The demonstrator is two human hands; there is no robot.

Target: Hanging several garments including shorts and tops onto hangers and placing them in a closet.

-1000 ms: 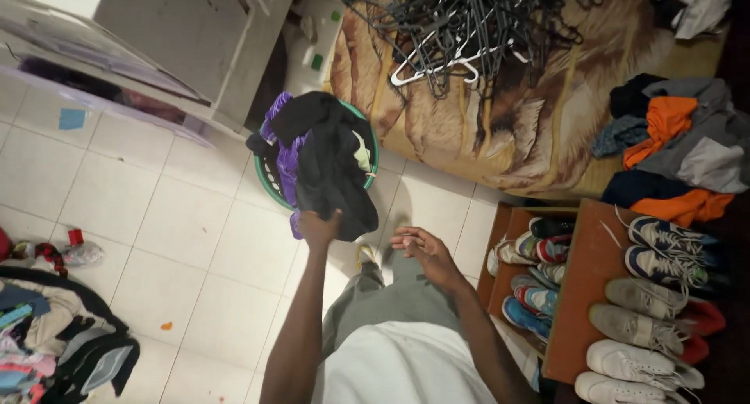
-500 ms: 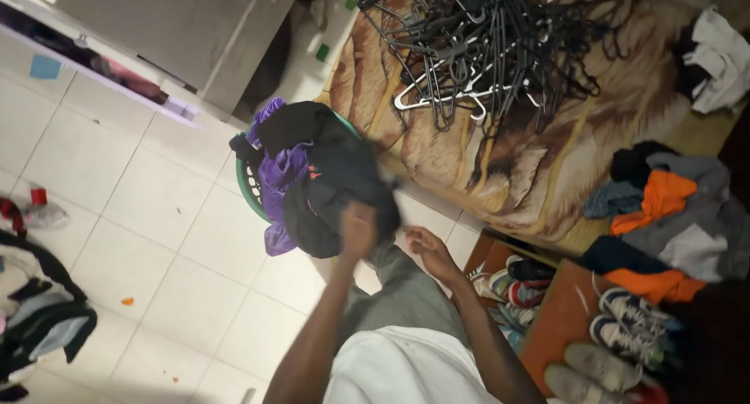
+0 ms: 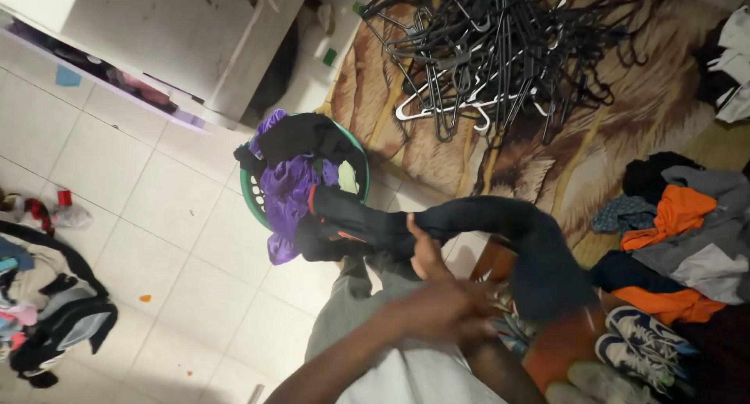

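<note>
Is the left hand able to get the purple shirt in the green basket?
Probably yes. The purple shirt hangs over the green basket's near rim, uncovered, but the left hand is gripping the dark garment, so it isn't free.

I see no screens or signs from here. On the tiled floor [image 3: 156, 209] near its left edge lies a crumpled clear wrapper [image 3: 69, 214] with a small red piece [image 3: 64, 197] just beside it. Near the top, between the white cabinet [image 3: 156, 37] and the brown blanket [image 3: 625, 115], stands something small, white with a green part [image 3: 329, 56], possibly a bottle; too blurred to tell.
</note>
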